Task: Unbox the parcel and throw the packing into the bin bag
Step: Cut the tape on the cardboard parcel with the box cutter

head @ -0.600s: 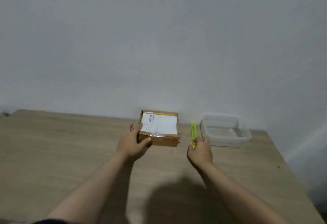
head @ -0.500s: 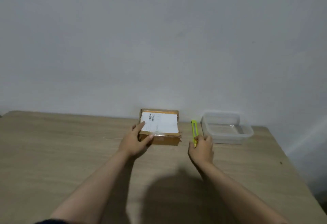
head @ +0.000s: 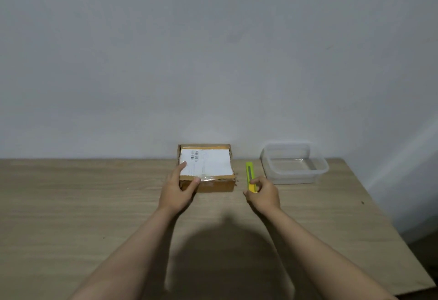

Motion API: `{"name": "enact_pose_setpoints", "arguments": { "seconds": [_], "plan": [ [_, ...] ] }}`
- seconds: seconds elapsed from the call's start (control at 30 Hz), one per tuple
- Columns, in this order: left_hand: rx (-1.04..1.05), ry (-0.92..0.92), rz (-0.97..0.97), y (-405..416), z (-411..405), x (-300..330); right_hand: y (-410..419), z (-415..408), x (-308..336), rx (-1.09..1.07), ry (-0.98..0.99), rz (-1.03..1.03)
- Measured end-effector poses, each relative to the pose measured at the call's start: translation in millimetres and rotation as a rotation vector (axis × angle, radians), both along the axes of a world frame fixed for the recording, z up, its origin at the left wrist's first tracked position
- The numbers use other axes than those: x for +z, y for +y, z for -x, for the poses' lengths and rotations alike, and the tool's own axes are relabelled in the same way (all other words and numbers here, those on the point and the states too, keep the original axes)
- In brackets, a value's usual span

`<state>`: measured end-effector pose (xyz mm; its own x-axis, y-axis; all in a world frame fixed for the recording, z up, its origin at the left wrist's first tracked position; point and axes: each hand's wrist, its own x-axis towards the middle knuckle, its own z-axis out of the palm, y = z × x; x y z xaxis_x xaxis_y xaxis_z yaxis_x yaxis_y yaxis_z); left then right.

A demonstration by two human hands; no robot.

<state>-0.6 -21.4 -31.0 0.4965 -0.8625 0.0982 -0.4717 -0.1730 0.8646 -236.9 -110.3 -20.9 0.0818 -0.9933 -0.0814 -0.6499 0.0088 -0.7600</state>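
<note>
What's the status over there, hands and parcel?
Left hand grips parcel at its near left corner. Right hand holds yellow cutter. Parcel sealed, taped, flat on table. Nothing in the way; tub off right.

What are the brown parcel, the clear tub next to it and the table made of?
The parcel looks like matte brown cardboard with a white paper label and glossy clear tape along its front edge. The tub seems to be see-through plastic, slightly cloudy, since the table shows through it. The table has a pale matte wood-grain top, either wood or laminate; that cannot be told.
</note>
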Motion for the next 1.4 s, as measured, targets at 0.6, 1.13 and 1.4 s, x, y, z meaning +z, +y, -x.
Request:
{"name": "enact_pose_setpoints", "arguments": {
  "seconds": [0.6,1.13,1.4],
  "plan": [
    [-0.023,0.043,-0.003,-2.4,-2.9,-2.7,-7.4,-66.0,26.4,0.078,-0.199,0.130],
    [-0.028,0.059,-0.055,69.9,38.1,18.0,76.4,-22.8,39.1,0.167,-0.315,0.057],
    [-0.027,0.048,-0.065,159.9,78.3,9.7,158.7,22.8,27.1,0.191,-0.333,0.055]
  ]
}}
